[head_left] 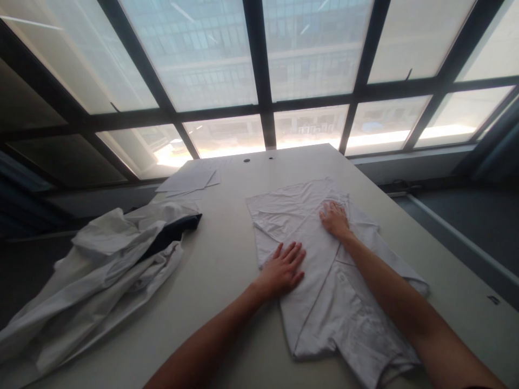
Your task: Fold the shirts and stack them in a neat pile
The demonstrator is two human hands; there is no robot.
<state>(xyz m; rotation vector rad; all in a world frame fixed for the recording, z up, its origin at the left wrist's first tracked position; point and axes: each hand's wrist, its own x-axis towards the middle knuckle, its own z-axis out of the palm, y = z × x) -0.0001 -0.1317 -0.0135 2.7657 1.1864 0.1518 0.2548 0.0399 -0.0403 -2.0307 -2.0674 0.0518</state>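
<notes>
A white garment (302, 227), partly folded and wrinkled, lies on the white table (227, 259). My left hand (283, 269) rests flat on its left part with the fingers spread. Farther back, my right hand (334, 219) presses on the cloth near its upper right, fingers apart and slightly bent. Neither hand grips the fabric. Loose folds of the garment spread out beneath my right forearm toward the near edge and to the right.
At the left, a crumpled heap of white cloth (117, 259) with a dark piece (170, 233) hangs over the table edge. Sheets of paper (187, 180) lie at the back left. Large dark-framed windows (263, 65) stand beyond the table.
</notes>
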